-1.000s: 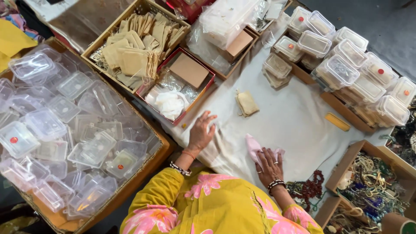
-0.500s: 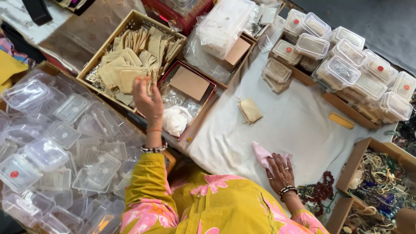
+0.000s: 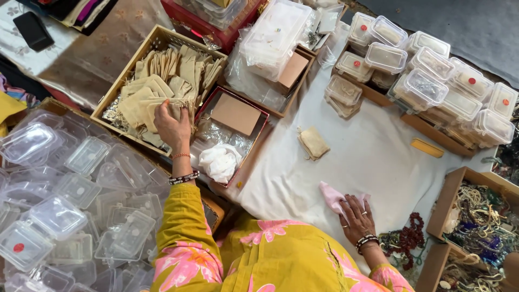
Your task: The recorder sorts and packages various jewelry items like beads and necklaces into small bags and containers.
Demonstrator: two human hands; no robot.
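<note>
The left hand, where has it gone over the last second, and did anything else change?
The left hand lifted off the white cloth and reached up-left into the box of beige pouches, now touching them. The right hand stayed flat on the pink cloth; the lone pouch did not move.

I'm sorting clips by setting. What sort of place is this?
Probably a small jewellery packing workspace laid out on the floor. A box of beige cloth pouches sits under the left hand, empty clear plastic boxes lie heaped alongside, and cartons of beaded necklaces sit near the right hand.
</note>
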